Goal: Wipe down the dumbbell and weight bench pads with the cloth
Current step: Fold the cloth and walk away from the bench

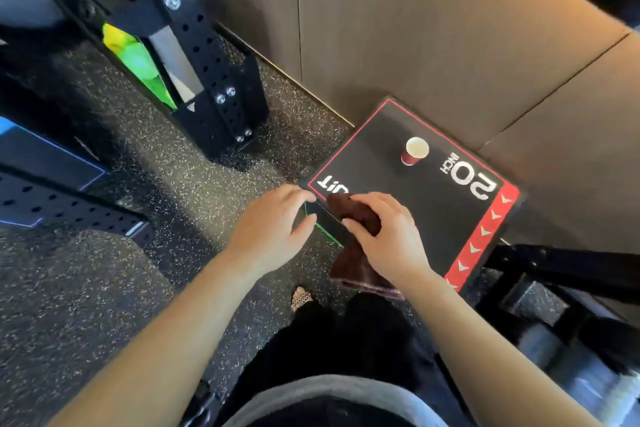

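While the right hand [388, 236] bunches the dark brown cloth [356, 215] at the near corner of a black box with a red border and white lettering [415, 215], its fingers curl over the fabric and pinch it, and the loose end hangs down the box's side. The left hand [273, 229], centre frame, hovers at the same corner with fingers relaxed and curved, gripping nothing; whether they touch the box I cannot tell. A red paper cup [414, 151] stands further back on the box. No dumbbell or bench pad is recognisable; blurred dark gear fills the lower right. This looks like the cloth-gathering step, with wiping not yet begun. Next, the cloth probably needs carrying to the equipment with a firm grip.
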Demonstrator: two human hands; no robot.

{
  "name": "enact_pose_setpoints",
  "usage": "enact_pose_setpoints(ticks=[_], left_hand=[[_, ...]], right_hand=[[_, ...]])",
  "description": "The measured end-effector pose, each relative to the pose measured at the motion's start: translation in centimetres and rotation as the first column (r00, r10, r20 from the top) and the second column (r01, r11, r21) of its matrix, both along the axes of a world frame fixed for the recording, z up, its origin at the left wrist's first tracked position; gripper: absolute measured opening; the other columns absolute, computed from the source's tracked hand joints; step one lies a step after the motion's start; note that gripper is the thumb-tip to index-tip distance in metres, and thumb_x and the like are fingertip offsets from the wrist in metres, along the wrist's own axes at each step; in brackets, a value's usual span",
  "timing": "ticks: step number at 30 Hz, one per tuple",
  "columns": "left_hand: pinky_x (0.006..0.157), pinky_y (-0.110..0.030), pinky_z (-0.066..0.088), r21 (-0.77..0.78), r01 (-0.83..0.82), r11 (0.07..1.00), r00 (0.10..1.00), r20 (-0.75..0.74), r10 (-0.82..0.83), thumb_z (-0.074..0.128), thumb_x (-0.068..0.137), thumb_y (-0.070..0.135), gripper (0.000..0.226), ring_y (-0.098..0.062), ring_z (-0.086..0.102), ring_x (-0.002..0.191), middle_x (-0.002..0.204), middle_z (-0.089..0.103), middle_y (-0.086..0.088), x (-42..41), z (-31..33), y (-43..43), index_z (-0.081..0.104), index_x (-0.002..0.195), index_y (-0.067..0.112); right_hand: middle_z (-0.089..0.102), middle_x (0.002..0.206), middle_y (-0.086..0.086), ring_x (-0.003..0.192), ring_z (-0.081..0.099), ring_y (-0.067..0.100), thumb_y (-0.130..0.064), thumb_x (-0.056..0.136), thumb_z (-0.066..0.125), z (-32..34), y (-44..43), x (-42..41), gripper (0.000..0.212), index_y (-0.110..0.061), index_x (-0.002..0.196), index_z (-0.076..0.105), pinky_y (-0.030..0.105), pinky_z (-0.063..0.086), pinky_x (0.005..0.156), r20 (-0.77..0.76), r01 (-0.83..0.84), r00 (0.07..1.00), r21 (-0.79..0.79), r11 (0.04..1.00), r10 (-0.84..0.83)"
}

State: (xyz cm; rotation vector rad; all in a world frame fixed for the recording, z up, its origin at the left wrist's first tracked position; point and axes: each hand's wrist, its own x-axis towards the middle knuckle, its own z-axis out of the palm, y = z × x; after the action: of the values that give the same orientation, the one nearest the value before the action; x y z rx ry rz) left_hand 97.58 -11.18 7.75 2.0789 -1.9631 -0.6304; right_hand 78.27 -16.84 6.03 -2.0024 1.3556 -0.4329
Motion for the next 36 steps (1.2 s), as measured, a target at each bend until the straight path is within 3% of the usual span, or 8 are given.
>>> enact_pose_setpoints(ticks=[4,9,14,17,28,36], left_hand=[[0.086,-0.026,0.038,0.035,-0.042,0.998,0.999,0.015,0.042,0.043,0.094,0.039,0.035,-0.009,0.049,0.113,0.129,0.051,0.011,2.0,-2.8,-4.4,0.051,0.125,0.025],[0.083,-0.03,0.046,0.104,-0.109,0.989,0.994,-0.015,0.111,0.041,0.095,0.04,0.035,-0.012,0.053,0.109,0.128,0.05,0.008,3.2,-7.4,-10.5,0.049,0.126,0.026],[0.083,-0.031,0.043,0.189,-0.173,0.967,0.983,-0.033,0.182,0.042,0.095,0.038,0.035,-0.014,0.055,0.103,0.13,0.05,0.004,4.0,-13.8,-15.3,0.049,0.126,0.023],[0.086,-0.031,0.043,0.237,-0.199,0.951,0.976,-0.039,0.214,0.043,0.095,0.037,0.035,-0.015,0.053,0.109,0.131,0.05,0.004,4.0,-18.3,-17.7,0.049,0.127,0.024],[0.088,-0.037,0.043,0.337,-0.304,0.891,0.938,-0.059,0.342,0.045,0.094,0.036,0.035,-0.022,0.053,0.106,0.126,0.052,0.003,2.3,-33.2,-23.6,0.049,0.127,0.026],[0.091,-0.041,0.045,0.388,-0.387,0.836,0.891,-0.074,0.447,0.045,0.093,0.035,0.036,-0.023,0.05,0.113,0.128,0.05,0.0,2.1,-37.4,-23.0,0.049,0.128,0.025]], right_hand=[[0.061,0.117,-0.005,0.111,0.051,0.022,-0.031,0.081,0.072,-2.8,-5.0,2.2,0.035,-0.022,0.114,0.064,0.023,0.032,0.098,-0.03,-0.028,0.999,0.032,0.999,0.029],[0.06,0.119,-0.003,0.114,0.05,0.024,-0.031,0.081,0.072,-8.1,-11.5,4.4,0.035,-0.022,0.114,0.063,0.034,0.037,0.101,-0.018,-0.044,0.999,0.091,0.995,0.045],[0.058,0.121,-0.004,0.115,0.048,0.024,-0.032,0.082,0.071,-14.8,-17.6,5.8,0.035,-0.024,0.116,0.062,0.028,0.034,0.099,-0.058,-0.073,0.995,0.149,0.986,0.083],[0.056,0.123,-0.006,0.116,0.045,0.022,-0.033,0.083,0.069,-19.2,-20.6,6.3,0.036,-0.025,0.117,0.061,0.022,0.03,0.095,-0.09,-0.104,0.988,0.188,0.977,0.123],[0.048,0.133,-0.006,0.124,0.037,0.022,-0.035,0.087,0.063,-33.4,-25.7,6.2,0.038,-0.027,0.124,0.056,0.044,0.04,0.098,-0.207,-0.183,0.954,0.165,0.969,0.215],[0.037,0.144,-0.006,0.131,0.028,0.022,-0.038,0.087,0.062,-39.3,-25.6,7.4,0.045,-0.031,0.13,0.051,0.054,0.038,0.097,-0.31,-0.215,0.916,0.158,0.964,0.255]])
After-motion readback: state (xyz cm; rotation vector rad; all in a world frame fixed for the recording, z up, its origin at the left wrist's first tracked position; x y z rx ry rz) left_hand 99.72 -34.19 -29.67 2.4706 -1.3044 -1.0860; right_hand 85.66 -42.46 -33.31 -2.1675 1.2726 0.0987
